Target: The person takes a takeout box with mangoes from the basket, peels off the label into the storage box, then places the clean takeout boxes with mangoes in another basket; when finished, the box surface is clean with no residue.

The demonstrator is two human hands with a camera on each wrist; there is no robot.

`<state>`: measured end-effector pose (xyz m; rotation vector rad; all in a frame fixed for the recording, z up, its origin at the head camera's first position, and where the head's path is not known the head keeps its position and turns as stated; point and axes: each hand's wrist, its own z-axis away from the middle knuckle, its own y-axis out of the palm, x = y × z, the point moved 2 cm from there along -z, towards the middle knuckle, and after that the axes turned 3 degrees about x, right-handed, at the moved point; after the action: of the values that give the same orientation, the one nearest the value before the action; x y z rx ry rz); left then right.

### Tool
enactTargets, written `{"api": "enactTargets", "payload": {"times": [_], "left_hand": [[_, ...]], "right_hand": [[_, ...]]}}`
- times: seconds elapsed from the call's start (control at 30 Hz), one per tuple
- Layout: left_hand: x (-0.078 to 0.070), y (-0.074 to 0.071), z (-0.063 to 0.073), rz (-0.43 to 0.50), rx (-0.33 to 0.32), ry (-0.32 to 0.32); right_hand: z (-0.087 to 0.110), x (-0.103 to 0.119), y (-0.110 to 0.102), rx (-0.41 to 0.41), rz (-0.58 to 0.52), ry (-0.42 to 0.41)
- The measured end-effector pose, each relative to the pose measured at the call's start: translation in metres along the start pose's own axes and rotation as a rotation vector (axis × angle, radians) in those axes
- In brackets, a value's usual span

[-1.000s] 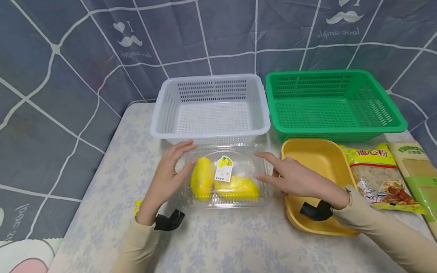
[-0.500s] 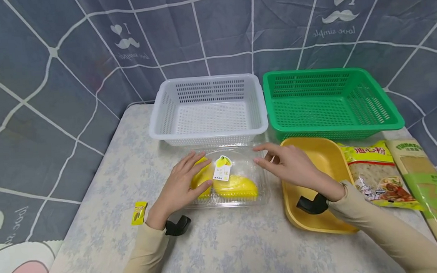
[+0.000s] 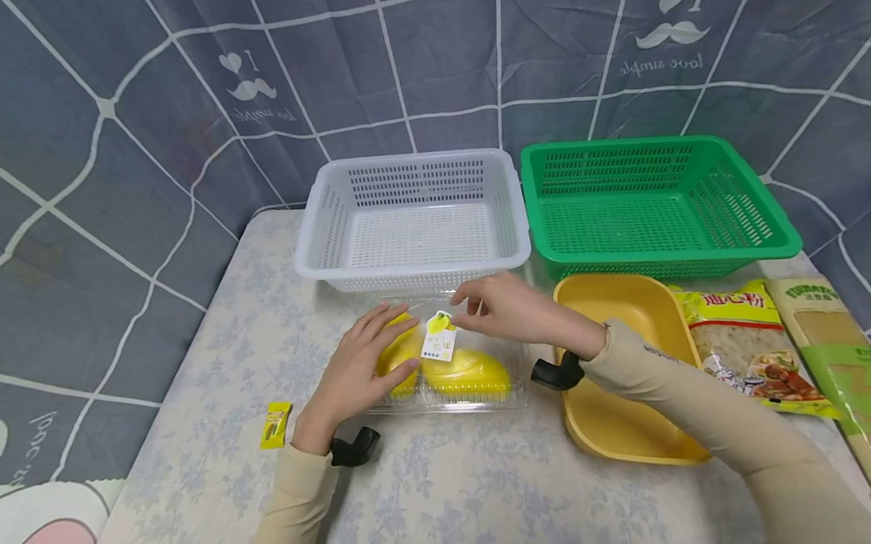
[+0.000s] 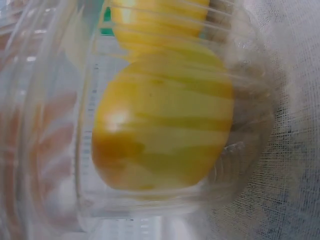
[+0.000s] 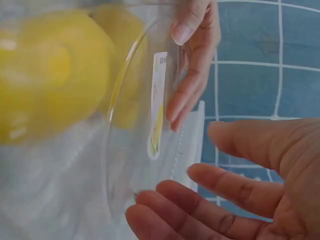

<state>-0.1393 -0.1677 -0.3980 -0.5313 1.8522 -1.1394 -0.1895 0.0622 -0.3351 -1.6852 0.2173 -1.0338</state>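
On the table a clear plastic clamshell box (image 3: 447, 407) holds yellow mangoes (image 3: 475, 378); one mango (image 4: 165, 120) fills much of the left wrist view. A white label with a fruit picture (image 3: 438, 344) sticks to the lid. My left hand (image 3: 359, 372) rests on the lid's left part with fingers spread, covering some of one mango. Above the label's right side hovers my right hand (image 3: 523, 310), fingers bent. In the right wrist view its thumb and fingertips stand apart with nothing between them, a little off the lid.
Behind the box stand a white basket (image 3: 413, 269) and a green basket (image 3: 667, 255). A yellow tray (image 3: 633, 435) sits to the right, beside a pasta bag (image 3: 754, 344) and a long noodle pack (image 3: 854, 379). A small yellow packet (image 3: 276, 425) lies at left.
My left hand has moved from the box's left edge onto its lid. The right hand has shifted left from beside the box to over the label. The box shows no clear movement.
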Motion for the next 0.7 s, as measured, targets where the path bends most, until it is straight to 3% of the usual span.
{"api": "enactTargets", "payload": {"times": [0.3, 0.7], "left_hand": [[0.003, 0.003, 0.002, 0.003, -0.03, 0.007], [0.002, 0.005, 0.001, 0.003, -0.05, 0.006]], "right_hand": [[-0.025, 0.006, 0.01, 0.204, 0.069, 0.138], [-0.029, 0.005, 0.021, 0.182, 0.077, 0.135]]}}
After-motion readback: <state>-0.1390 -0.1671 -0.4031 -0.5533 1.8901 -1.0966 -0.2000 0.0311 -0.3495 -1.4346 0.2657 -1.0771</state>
